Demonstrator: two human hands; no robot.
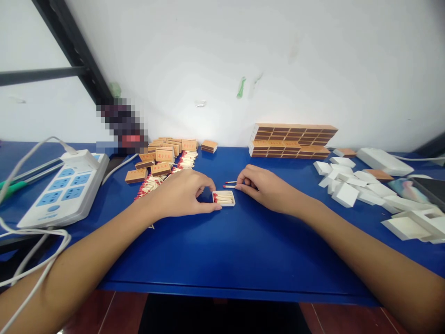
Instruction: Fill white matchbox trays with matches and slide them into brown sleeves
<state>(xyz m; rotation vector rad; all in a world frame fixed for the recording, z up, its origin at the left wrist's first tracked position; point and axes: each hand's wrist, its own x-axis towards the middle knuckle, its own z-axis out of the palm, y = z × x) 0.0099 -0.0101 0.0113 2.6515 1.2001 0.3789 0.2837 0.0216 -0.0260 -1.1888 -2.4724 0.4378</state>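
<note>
A small white matchbox tray [233, 202] holding several red-headed matches lies on the blue table [222, 260]. My left hand [189, 195] grips its left end between thumb and fingers. Just right of the tray, my right hand [260, 188] pinches matches [229, 186] whose red heads point left; two of them show. Beyond and partly behind my left hand lies a pile of loose matches [149, 185], with several orange matchboxes [164, 155] around it.
Stacked matchboxes [292, 141] stand by the wall at the back right. Several empty white trays [345, 195] lie scattered on the right. A power strip [66, 188] with white cables is at the left, and a single matchbox [209, 146] sits at the back.
</note>
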